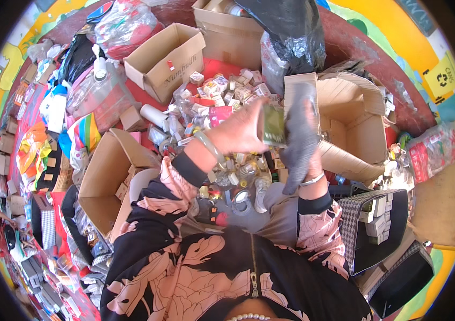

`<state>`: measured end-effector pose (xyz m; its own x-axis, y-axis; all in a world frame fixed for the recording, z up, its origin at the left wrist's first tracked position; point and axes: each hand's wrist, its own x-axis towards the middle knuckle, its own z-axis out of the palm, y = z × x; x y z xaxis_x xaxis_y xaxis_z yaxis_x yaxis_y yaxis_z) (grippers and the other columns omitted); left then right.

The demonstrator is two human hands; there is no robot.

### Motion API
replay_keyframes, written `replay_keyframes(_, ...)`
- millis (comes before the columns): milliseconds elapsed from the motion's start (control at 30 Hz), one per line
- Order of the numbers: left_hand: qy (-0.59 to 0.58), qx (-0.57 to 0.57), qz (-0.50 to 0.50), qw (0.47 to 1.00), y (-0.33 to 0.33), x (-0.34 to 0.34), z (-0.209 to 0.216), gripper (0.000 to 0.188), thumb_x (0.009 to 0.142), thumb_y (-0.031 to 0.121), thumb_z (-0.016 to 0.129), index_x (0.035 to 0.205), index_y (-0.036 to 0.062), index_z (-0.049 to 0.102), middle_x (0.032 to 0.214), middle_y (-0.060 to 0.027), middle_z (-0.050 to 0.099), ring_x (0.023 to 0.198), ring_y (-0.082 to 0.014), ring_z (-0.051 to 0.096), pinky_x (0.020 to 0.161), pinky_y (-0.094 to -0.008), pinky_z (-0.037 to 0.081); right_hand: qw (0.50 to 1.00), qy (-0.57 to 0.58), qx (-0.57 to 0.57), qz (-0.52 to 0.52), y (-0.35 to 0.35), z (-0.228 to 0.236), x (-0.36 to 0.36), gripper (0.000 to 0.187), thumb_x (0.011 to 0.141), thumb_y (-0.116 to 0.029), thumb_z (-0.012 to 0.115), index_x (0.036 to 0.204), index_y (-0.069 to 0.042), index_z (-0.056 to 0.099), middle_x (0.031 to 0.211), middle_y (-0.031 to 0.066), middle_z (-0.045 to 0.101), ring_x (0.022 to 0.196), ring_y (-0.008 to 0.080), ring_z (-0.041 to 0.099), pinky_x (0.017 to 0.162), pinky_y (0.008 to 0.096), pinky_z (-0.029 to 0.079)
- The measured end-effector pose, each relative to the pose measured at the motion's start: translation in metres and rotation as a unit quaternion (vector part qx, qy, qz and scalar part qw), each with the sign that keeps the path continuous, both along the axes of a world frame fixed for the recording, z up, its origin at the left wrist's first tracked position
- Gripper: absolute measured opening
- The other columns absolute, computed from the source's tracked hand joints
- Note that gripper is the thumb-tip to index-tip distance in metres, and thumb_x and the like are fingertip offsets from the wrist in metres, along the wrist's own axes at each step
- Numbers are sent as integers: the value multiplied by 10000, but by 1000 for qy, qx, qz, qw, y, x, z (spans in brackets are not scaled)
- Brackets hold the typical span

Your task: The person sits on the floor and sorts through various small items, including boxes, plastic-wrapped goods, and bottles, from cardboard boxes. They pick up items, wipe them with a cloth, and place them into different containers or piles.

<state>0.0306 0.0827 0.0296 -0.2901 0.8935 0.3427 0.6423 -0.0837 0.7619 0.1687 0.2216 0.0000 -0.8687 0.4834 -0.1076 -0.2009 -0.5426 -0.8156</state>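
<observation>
In front of me, over the pile, my left hand [241, 129], bare with a pale bangle at the wrist, is closed on a green box-like packet [273, 125]. Close against the packet's other side is my right hand [302, 140], in a dark grey glove and smeared by motion, so I cannot make out its fingers. Whether the glove grips the packet or only touches it does not show. Beneath both hands lies a heap of small cartons [238, 91], bottles and plastic wrappers.
Open cardboard boxes stand at the right [353, 120], the left [104, 174] and the back [166, 59]. A black plastic bag [294, 37] leans behind the heap. Near my right side is a checked bin [380, 227] with small grey-white cartons. Colourful bags [85, 134] crowd the left.
</observation>
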Motion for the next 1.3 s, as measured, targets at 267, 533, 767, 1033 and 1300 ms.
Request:
replay_keyframes(267,-97,-16,75,992,-98,40,-20,677,609,107,694,1179,-26,355,1063,-261,501,1033,-402,505,871,-398,425,952,-51,204,222,-95,-3,-9,704,727,78,588,1355,-126,343,1292,51,429,1203,154,385,1000,262,307)
replay_keyframes(533,-13,-34,65,997,-105,20,-55,813,602,174,770,1237,-53,315,1074,-214,486,1019,-347,517,890,-378,407,983,-121,90,105,-107,-27,-38,383,871,26,450,1238,-82,448,1113,23,546,986,125,531,867,246,431)
replay_keyframes(767,-51,-37,132,989,-105,16,-29,750,605,133,742,1213,-24,332,1089,-246,505,1025,-370,522,890,-377,407,990,-110,-84,-5,-106,-24,-48,302,930,-186,415,1205,-79,478,1122,87,568,979,209,575,873,335,467)
replay_keyframes(1033,-713,200,76,668,-112,-21,-28,479,872,298,518,1263,61,375,1184,-117,525,1109,-279,509,974,-436,381,979,117,-166,-22,-57,17,-51,449,876,-390,496,1248,-143,442,1276,70,432,1145,268,437,993,517,347)
replay_keyframes(1300,-563,194,16,803,-86,19,-32,432,903,385,438,1218,90,455,1206,-56,526,1112,-216,495,985,-386,364,839,85,537,-22,-83,-1,-61,656,760,-359,676,1290,-70,420,1205,83,517,1076,223,507,958,375,373)
